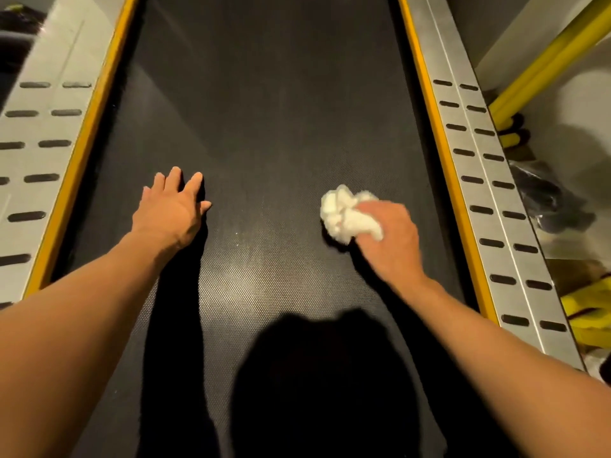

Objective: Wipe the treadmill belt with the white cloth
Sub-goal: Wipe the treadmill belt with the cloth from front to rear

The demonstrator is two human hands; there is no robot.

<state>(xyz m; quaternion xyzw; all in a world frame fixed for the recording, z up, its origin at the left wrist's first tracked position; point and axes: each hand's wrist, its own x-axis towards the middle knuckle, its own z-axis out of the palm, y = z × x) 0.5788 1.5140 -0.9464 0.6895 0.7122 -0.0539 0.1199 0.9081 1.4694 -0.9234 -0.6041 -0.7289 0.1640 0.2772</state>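
The dark textured treadmill belt (264, 110) runs away from me down the middle of the view. My right hand (391, 238) grips a crumpled white cloth (347, 214) and presses it onto the belt right of centre. My left hand (172, 206) lies flat on the belt left of centre, palm down, fingers spread, holding nothing. A few pale specks show on the belt between the hands.
Yellow strips (439, 133) edge the belt on both sides, with grey metal side rails (486, 193) bearing dark oval slots beyond them. A yellow frame tube (542, 67) slants at the upper right above a dark object (545, 203). My shadow falls on the near belt.
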